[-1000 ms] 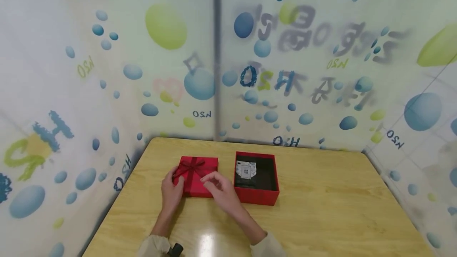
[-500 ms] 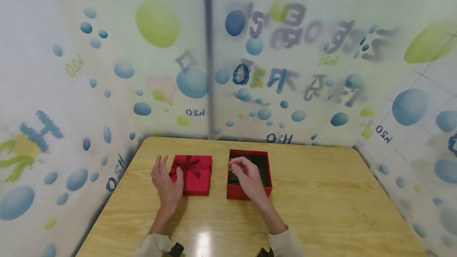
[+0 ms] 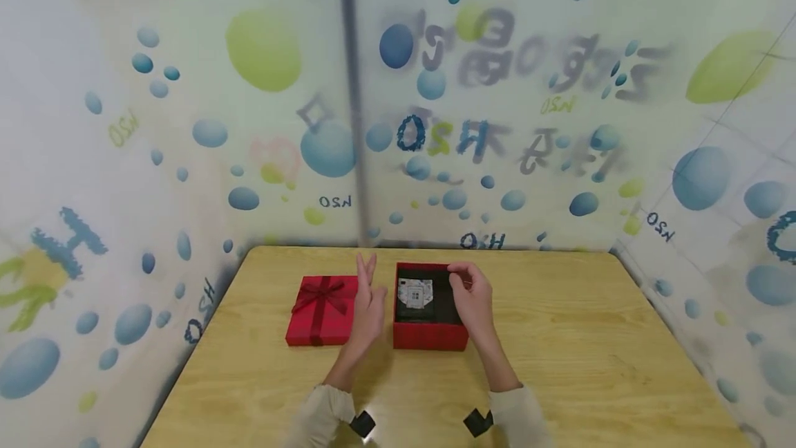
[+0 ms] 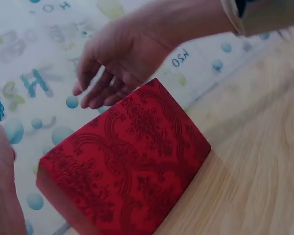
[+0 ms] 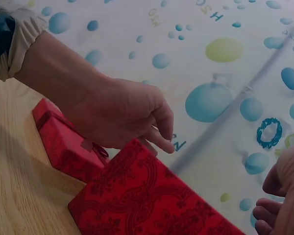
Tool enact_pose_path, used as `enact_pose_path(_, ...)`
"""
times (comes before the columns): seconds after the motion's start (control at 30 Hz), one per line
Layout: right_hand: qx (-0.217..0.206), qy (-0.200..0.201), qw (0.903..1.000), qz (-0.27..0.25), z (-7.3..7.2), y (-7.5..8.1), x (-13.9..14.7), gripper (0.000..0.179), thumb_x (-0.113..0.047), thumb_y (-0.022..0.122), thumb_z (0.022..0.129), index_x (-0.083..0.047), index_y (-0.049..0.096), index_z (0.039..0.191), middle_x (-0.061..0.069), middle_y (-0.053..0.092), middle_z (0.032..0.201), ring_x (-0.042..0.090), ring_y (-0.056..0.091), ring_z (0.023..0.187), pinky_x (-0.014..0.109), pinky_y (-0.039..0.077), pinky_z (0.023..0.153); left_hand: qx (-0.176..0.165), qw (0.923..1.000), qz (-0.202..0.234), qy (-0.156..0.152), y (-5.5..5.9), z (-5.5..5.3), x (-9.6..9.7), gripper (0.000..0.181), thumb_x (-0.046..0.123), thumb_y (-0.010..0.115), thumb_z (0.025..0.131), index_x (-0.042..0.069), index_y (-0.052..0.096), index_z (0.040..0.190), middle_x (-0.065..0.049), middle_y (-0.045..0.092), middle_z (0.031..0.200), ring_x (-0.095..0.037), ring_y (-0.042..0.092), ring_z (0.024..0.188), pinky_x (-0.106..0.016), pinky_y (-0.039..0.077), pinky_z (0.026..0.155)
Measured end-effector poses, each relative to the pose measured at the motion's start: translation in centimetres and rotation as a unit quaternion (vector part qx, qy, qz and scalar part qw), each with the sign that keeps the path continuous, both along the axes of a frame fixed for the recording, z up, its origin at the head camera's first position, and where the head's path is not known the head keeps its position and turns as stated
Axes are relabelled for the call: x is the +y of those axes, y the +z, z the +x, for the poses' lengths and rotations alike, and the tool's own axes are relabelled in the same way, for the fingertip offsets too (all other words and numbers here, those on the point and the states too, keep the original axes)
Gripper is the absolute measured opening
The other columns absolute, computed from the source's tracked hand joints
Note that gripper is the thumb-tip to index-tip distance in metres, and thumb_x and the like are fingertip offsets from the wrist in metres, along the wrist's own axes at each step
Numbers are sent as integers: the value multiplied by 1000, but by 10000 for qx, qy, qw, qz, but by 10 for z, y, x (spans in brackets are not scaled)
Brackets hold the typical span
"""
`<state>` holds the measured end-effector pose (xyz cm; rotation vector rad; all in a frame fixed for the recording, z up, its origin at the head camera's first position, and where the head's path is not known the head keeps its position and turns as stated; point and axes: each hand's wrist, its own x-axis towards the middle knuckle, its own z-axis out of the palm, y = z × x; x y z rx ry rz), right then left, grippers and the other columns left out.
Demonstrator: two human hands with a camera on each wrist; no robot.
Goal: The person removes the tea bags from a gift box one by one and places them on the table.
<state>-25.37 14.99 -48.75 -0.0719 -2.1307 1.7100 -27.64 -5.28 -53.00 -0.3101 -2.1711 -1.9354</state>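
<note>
A red box base (image 3: 430, 336) with a dark interior stands on the table, and a patterned white paper piece (image 3: 415, 294) shows inside it at the left. To its left lies the red lid (image 3: 298, 329), topped with a dark red ribbon bow (image 3: 326, 290). My left hand (image 3: 370, 310) is between lid and base, fingers extended, beside the base's left wall and overlapping the lid's right side in the head view. My right hand (image 3: 475, 299) is at the base's right rim with fingers loosely bent and nothing in them. In the left wrist view, the right hand (image 4: 125, 61) appears beyond the patterned base (image 4: 122, 156).
The wooden table (image 3: 560, 344) extends to the right of the box and toward the front. Behind it stands a wall (image 3: 528, 123) with printed blue and green bubbles. A black wrist device (image 3: 363, 424) sits at the left sleeve, another (image 3: 477, 423) at the right.
My left hand has let go of the lid's left side and crossed to the base's left side. My right hand has moved from the lid, over the base, to its right rim.
</note>
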Motion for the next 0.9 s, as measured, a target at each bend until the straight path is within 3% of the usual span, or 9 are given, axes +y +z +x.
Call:
enact_pose_path(0.07,-159,-190,9996,121,-4,-7,3,16,-3,58,102,-1,71,111,17,69,116,25,61,102,31,48,89,-408,9986,271,-209,-4,-3,10,76,10,44,107,18,2,170,-3,18,174,-29,30,153,-52,37,113)
enact_pose_path(0.1,-218,-240,9993,161,-5,-10,3,16,-3,57,102,-1,70,111,17,68,116,26,61,103,33,48,90,-590,9971,384,-284,-5,-3,14,74,12,45,107,15,6,170,-7,16,175,-28,13,160,-54,25,122)
enact_pose_path(0.13,-254,-265,9991,197,-6,-13,3,16,-2,57,102,-1,70,111,17,68,116,26,60,102,35,48,90,-750,9952,503,-364,-6,-3,17,71,15,45,108,11,9,169,-11,14,175,-31,11,160,-55,14,126)
enact_pose_path(0.3,-191,-370,9986,321,-7,-22,1,13,-1,60,99,-2,71,108,14,67,109,24,58,95,33,48,83,-1264,9847,980,-690,-10,4,29,65,13,41,108,2,13,167,-19,11,174,-39,6,160,-59,8,126)
enact_pose_path(0.47,-25,-430,9989,193,-10,-22,0,13,-1,63,97,-2,71,107,12,67,104,21,56,90,28,45,78,-1220,9827,1112,-838,-13,7,34,65,8,37,109,2,10,167,-18,7,174,-37,2,160,-58,5,127)
enact_pose_path(0.57,60,-244,9995,203,-11,-21,-2,14,0,65,96,-1,71,109,14,68,105,23,58,93,31,45,81,-1118,9826,1206,-869,-17,6,32,64,10,33,111,3,4,167,-19,3,174,-36,-2,160,-57,1,127)
enact_pose_path(0.7,178,271,9956,881,-16,-20,-7,17,1,66,96,1,70,112,16,69,109,27,61,98,38,49,86,-977,9853,1111,-855,-20,0,25,60,16,27,114,3,2,167,-20,2,174,-36,-4,160,-57,-1,127)
enact_pose_path(0.8,99,675,9791,1915,-19,-18,-10,20,0,67,96,1,69,116,17,69,111,28,63,97,45,54,87,-909,9885,883,-825,-22,-2,22,58,19,26,115,1,6,167,-20,3,174,-37,-2,160,-58,1,127)
enact_pose_path(0.9,-241,990,9377,3321,-22,-13,-15,25,-7,70,96,0,68,120,18,70,112,29,66,94,48,56,87,-787,9897,844,-849,-23,-2,21,57,17,26,115,-1,7,166,-21,4,174,-38,-2,160,-58,1,126)
